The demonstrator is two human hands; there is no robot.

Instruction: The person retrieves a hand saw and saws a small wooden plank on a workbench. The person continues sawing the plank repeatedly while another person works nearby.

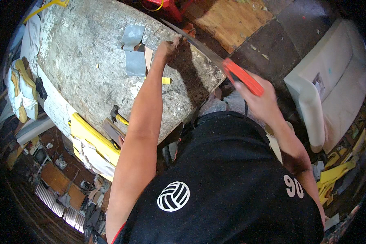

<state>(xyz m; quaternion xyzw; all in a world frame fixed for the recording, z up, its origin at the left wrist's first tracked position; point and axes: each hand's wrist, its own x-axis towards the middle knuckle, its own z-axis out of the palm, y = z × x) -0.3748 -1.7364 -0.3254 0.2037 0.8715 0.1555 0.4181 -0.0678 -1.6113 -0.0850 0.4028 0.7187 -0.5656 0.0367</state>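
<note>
My right hand [261,97] is wrapped round the orange handle of a handsaw [245,77], to the right of the workbench corner. The saw's thin blade slants up and left along the far right edge of the scuffed workbench [89,53], and it is a little blurred. My left hand [168,49] bears down at that same edge, close to the blade, with its fingers curled. Whatever lies under those fingers is hidden. Just left of this hand lie a bent grey sheet [135,64] and a tan strip [148,57].
A small yellow block [166,81], a hammer [116,113] and a flat tool [112,129] lie near my left forearm. Yellow-and-white padding [93,142] borders the bench's left side. Pale seat padding [327,85] stands at right. Beyond the bench are plywood [227,20] and a red object [166,9].
</note>
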